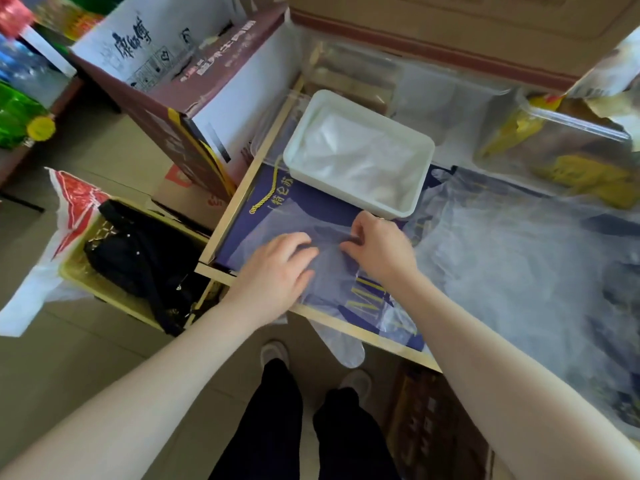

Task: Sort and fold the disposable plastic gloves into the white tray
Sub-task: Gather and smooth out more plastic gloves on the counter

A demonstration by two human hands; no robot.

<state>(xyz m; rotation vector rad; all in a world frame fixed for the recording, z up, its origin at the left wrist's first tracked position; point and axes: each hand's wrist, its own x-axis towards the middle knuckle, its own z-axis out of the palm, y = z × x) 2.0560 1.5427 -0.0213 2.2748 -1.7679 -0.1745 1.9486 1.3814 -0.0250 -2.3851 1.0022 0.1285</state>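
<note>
Glove (311, 258) lies flat on the purple bag (242, 233) at the near-left corner of the table (221, 233), directly under both hands. It is clear film, so its outline is hard to trace. Long axis seems to run near-to-far, slightly slanted; I can't confirm which end is the cuff.

Left hand (277, 271) presses down on the glove's left part, fingers (298, 242) only lightly bent, grasping nothing. Right hand (377, 247) is just beside it, fingers curled and apparently pinching a film edge near the glove's middle; the contact point is hidden by the knuckles.

Key relation: the white tray (360, 154) sits straight beyond the hands, near but not touching them, a bit closer to the right hand. My read is that a fold would go across the pinched edge and the folded piece would then move forward into the tray.

A second glove's fingertip end (341, 344) hangs off the near table edge, below the hands.

Loose glove pile (512, 258) spreads well to the right, layers indistinct, cut off at the frame edge.

Tray already holds whitish folded film (356, 150); count unreadable.

Beyond it, clear containers (554, 140) and cardboard boxes (450, 22), contents blurred.
</note>
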